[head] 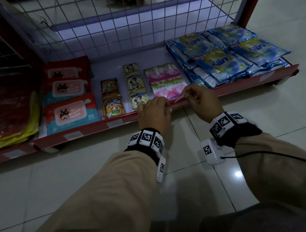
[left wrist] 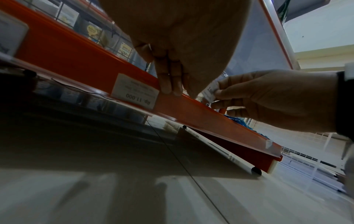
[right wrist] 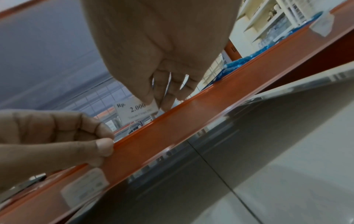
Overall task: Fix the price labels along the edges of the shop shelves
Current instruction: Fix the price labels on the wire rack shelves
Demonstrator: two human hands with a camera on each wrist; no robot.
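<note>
The low red shelf carries an orange label strip [head: 237,87] along its front edge. My left hand [head: 154,109] sits on that strip; the thumb [right wrist: 104,147] presses its face and the curled fingers [left wrist: 170,84] hook over its top lip, just right of a seated label reading Rp. 11.000 [left wrist: 135,91]. My right hand [head: 192,94] pinches a small white price label reading Rp. 2.000 [right wrist: 134,111] between thumb and fingertips. It holds the label tilted just above the strip's top edge, to the right of my left hand.
Other labels [head: 73,136] sit in the strip to the left, and another label [head: 264,77] near the right end. Wipes packs [head: 70,113], drink sachets [head: 113,106], pink tissue packs [head: 166,83] and blue sachets [head: 223,61] fill the shelf. A wire grid [head: 122,17] backs it. Tiled floor [head: 62,178] lies in front.
</note>
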